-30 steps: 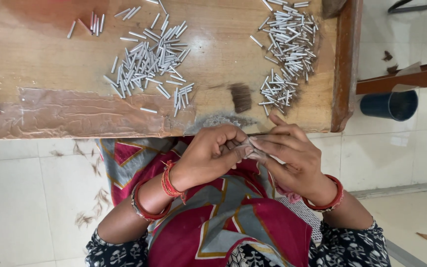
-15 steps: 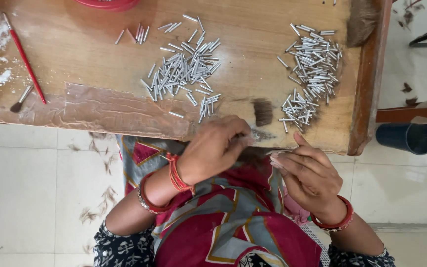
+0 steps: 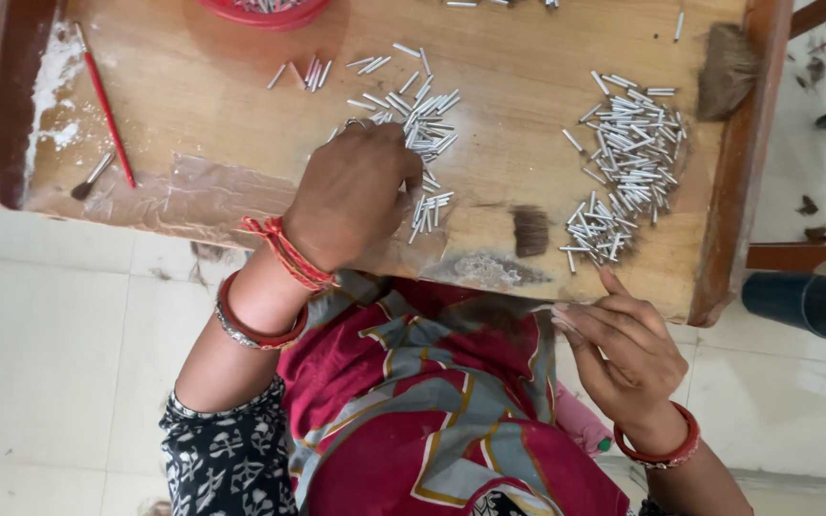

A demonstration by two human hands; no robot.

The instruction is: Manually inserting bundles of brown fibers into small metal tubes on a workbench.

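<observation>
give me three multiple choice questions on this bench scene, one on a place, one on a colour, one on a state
1. Where does the left hand rest?
A. on the middle heap of metal tubes
B. on the red-handled brush
C. in the lap

2. What colour is the handle of the thin brush at the board's left?
A. blue
B. red
C. green

3. How is the right hand placed?
A. flat on the board
B. raised off the board, fingers bent
C. inside the dark cup

Answers: 1 A, it covers the heap's edge; 2 B, plainly red; 3 B, it is below the board's edge.

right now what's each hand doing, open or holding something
Left hand: curled, knuckles up, on the middle pile of small silver metal tubes; grip cannot be told.
Right hand: fingers loosely bent near the wooden table edge; contents unclear.
</observation>
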